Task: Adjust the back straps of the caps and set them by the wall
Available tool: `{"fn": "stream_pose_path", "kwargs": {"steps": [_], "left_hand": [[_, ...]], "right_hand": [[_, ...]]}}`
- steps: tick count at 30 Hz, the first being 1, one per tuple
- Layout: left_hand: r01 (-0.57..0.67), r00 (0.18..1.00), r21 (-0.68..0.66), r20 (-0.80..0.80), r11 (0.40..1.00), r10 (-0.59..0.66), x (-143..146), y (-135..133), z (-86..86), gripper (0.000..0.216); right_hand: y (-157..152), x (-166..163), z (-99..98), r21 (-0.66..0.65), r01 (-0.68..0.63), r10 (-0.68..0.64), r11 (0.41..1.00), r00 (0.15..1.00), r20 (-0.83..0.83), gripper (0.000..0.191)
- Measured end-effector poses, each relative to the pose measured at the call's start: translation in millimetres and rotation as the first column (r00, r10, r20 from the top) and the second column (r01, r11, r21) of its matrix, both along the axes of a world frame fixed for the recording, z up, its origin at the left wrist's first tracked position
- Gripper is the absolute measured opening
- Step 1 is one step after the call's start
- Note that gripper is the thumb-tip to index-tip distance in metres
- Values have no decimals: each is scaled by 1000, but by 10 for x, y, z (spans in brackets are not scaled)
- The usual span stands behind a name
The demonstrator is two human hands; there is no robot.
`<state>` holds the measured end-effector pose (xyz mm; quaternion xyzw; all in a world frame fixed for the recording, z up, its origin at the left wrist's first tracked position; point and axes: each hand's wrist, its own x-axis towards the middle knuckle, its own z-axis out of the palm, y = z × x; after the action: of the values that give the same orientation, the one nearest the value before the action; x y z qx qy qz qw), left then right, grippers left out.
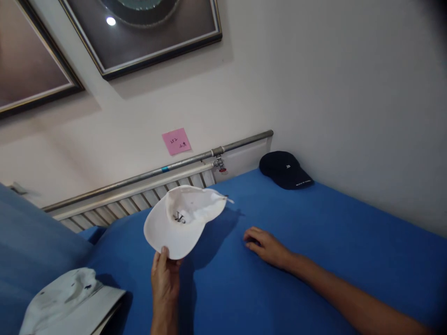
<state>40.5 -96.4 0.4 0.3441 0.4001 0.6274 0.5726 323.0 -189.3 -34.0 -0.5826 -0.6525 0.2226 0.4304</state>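
Note:
A white baseball cap (190, 218) with dark lettering is tilted up, its inside facing me and its strap end pointing right. My left hand (165, 272) grips the edge of its brim, thumb on top and fingers underneath. Over the blue sheet, right of the cap, my right hand (265, 245) has loosely bent fingers with a gap to the thumb and holds nothing. Farther back, against the wall, lies a black cap (281, 168) with small white marks. At the lower left is another whitish cap (66, 302) with dark spots, cut off by the frame edge.
The blue-covered bed (314, 223) meets the wall on the right. Behind it run a metal pipe (139, 185) and a white radiator (118, 207) with a red-handled valve (222, 170). A pink note (176, 141) sticks to the wall, and a blue curtain (31, 232) hangs left.

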Motion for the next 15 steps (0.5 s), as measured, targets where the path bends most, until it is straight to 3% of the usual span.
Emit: {"fn": "stream_pose_path", "kwargs": {"steps": [2,6,10,15], "left_hand": [[93,990,-40,109,995,-88,60,-19,5,22],[186,973,-100,155,978,-169,171,-91,18,23],[247,964,-195,144,949,-222,218,-141,11,20],[279,960,-325,72,904,-270,199,-156,-26,14]], "right_hand": [[19,0,10,-38,49,-53,998,993,-107,10],[17,28,77,-159,119,-171,980,912,-372,12],[-19,111,160,-94,148,-174,985,761,-625,16],[-13,199,154,-98,202,-214,974,702,-680,22]]}}
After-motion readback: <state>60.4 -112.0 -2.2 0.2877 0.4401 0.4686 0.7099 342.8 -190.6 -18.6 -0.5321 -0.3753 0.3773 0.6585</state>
